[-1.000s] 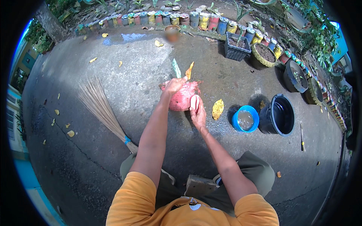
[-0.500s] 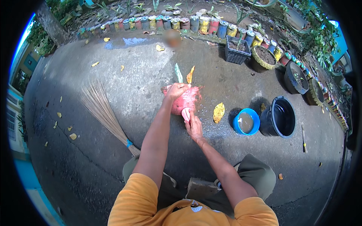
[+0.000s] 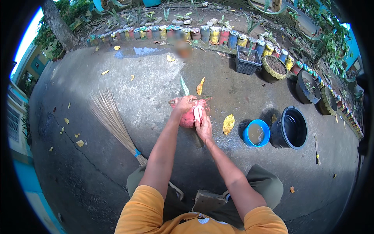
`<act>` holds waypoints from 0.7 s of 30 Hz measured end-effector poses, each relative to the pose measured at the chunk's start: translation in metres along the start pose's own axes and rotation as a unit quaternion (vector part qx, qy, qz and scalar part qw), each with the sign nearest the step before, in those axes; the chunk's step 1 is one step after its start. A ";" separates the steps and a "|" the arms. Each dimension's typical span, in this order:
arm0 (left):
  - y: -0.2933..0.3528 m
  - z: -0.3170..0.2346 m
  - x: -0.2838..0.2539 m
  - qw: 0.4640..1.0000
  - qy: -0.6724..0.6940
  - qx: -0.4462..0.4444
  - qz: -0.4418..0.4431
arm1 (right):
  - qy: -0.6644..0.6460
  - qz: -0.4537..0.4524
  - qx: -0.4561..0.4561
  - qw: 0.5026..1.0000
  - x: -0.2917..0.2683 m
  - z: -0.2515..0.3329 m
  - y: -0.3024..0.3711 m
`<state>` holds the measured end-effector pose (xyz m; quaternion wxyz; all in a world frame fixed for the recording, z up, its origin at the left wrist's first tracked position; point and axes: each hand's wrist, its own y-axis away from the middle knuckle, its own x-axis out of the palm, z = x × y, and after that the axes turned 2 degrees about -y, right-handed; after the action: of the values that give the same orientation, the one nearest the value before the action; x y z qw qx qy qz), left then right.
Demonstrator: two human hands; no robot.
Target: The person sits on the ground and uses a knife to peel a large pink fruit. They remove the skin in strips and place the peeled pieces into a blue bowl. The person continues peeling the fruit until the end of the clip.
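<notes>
A pinkish-red rounded thing (image 3: 188, 119), with a ragged far edge, sits low over the wet concrete in front of me; I cannot tell its kind. My left hand (image 3: 184, 104) has its fingers curled over the top of it. My right hand (image 3: 204, 128) is closed at its right side, around a smooth pale-pink oval piece (image 3: 198, 113), shaped like the back of a scrub brush. Just beyond lie a whitish-green leaf (image 3: 184, 86) and an orange leaf (image 3: 200, 86). What the fingers press against underneath is hidden.
To the right stand a blue pail (image 3: 256, 133) of murky water and a black bucket (image 3: 289, 127), then a thin brush (image 3: 316, 149). A stick broom (image 3: 114, 120) lies at left. A yellow leaf (image 3: 228, 124) rests nearby. Potted plants (image 3: 247, 60) and painted bottles (image 3: 214, 35) line the far edge.
My right hand has slid up along the pinkish-red thing with the pale-pink oval piece, which now stands more upright. My left hand stays on top. The whole view has shifted slightly downward.
</notes>
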<state>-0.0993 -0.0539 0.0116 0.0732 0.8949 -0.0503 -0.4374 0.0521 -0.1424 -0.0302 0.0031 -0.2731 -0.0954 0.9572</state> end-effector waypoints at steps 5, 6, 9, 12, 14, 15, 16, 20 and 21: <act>0.003 -0.007 0.023 0.998 -0.025 0.047 -0.044 | -0.005 0.001 0.011 1.000 -0.005 -0.024 -0.001; 0.005 -0.006 0.025 0.997 0.009 0.061 -0.045 | -0.011 -0.033 0.039 0.999 -0.009 -0.029 -0.009; 0.012 -0.006 0.030 0.998 -0.011 0.046 -0.040 | -0.004 -0.109 0.087 0.990 -0.013 -0.034 -0.022; 0.015 -0.003 0.029 0.995 0.038 0.074 -0.055 | -0.041 -0.059 0.115 0.991 -0.002 -0.021 -0.012; 0.016 0.005 0.023 0.993 0.077 0.064 -0.060 | -0.053 -0.053 0.052 0.996 0.012 -0.009 0.002; 0.017 0.009 0.021 0.992 0.099 0.052 -0.052 | -0.051 -0.018 0.036 0.998 0.018 -0.005 0.008; 0.018 0.013 0.019 0.991 0.098 0.056 -0.067 | -0.060 -0.005 0.040 0.997 0.021 -0.003 0.010; 0.020 0.018 0.016 0.994 0.079 0.030 -0.068 | -0.059 -0.062 0.062 0.994 0.019 -0.009 -0.009; 0.018 0.016 0.018 0.995 0.072 0.019 -0.068 | -0.073 -0.069 0.095 0.990 0.015 -0.013 -0.018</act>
<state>-0.1015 -0.0757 -0.0088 0.0301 0.9265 0.0080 -0.3750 0.0455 -0.1217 -0.0456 0.0875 -0.1935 -0.0230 0.9769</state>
